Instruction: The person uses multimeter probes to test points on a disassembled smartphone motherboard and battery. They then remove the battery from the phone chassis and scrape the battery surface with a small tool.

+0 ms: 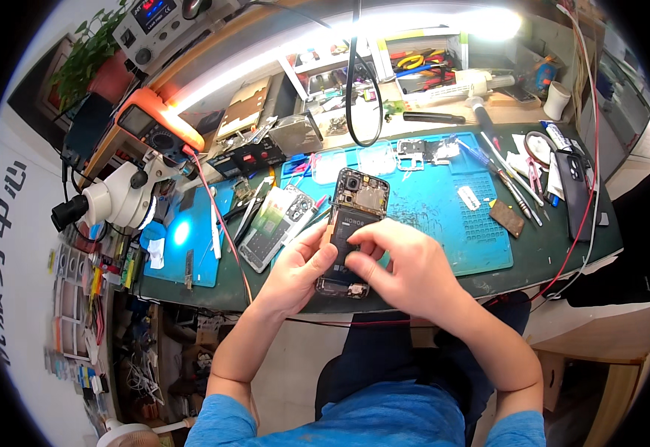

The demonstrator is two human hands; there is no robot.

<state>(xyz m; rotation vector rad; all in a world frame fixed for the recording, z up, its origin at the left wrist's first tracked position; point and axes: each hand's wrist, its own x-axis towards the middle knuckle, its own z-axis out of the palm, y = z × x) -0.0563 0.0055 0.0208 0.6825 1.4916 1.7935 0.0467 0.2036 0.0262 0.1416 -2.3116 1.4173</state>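
Observation:
An opened smartphone is held tilted above the front edge of the bench, its camera module and inner boards exposed at the top. A black battery fills its middle. My left hand grips the phone's left side, thumb along the edge. Over the battery, my right hand has its fingers curled, thumb and forefinger close together near the surface; whatever may be between them is too small to make out. A silver phone part, like a housing or back cover, lies left of the phone.
Beneath lies a blue repair mat. Tweezers and screwdrivers rest at right beside a black phone case. A microscope and an orange multimeter stand at left. A black cable hangs down; a red wire crosses the left.

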